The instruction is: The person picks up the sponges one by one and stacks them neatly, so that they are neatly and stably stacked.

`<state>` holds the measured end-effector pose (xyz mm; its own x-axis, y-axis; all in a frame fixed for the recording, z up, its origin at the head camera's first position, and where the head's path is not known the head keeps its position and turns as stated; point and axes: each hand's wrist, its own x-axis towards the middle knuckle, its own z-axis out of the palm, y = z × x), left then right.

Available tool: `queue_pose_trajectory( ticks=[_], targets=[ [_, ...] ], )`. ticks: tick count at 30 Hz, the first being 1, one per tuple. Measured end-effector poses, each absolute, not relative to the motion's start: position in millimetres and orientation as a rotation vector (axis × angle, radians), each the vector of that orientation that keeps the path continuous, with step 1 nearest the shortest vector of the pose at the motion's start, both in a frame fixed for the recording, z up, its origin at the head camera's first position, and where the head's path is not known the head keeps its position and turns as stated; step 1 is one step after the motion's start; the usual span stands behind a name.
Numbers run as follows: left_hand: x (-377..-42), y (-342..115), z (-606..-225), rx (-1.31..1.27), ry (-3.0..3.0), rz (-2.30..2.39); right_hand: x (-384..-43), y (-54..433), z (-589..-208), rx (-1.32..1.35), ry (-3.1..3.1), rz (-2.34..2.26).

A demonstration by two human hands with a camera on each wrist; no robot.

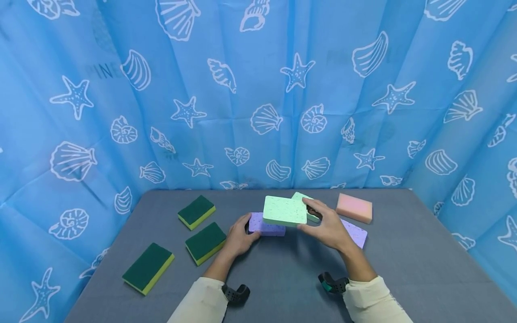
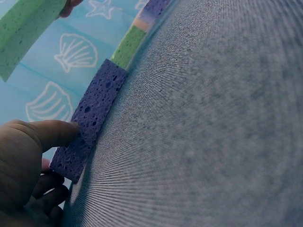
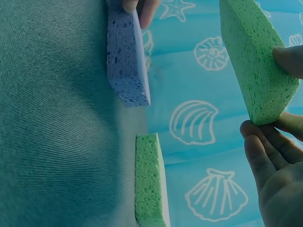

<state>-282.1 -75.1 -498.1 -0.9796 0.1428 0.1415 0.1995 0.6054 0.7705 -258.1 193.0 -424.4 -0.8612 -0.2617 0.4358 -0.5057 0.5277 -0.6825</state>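
Cream sleeves (image 1: pixel 200 301) lie nearest, over the grey table (image 1: pixel 282 282). Above it, the right hand (image 1: pixel 328 226) holds a green sponge (image 1: pixel 284 211) by its right end, thumb and fingers on opposite edges; the left hand (image 1: pixel 238 237) grips the left end of a purple sponge (image 1: pixel 267 228) that appears to rest on the table. Both look light, soft and springy, hardly fragile; a gentle pinch across a short end should suit
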Motion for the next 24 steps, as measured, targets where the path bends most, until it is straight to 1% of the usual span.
queue_pose_trajectory(
  ticks=[9,24],
  targets=[
    [-280.5,-77.0,-499.0,-0.289,-2.742,-1.353,-266.6,186.1,-432.3,0.709,-2.46,1.339],
    [-282.3,-75.5,-500.1,-0.306,-2.73,-1.341,-281.7,174.2,-449.7,0.707,-2.447,1.421]
  ],
)
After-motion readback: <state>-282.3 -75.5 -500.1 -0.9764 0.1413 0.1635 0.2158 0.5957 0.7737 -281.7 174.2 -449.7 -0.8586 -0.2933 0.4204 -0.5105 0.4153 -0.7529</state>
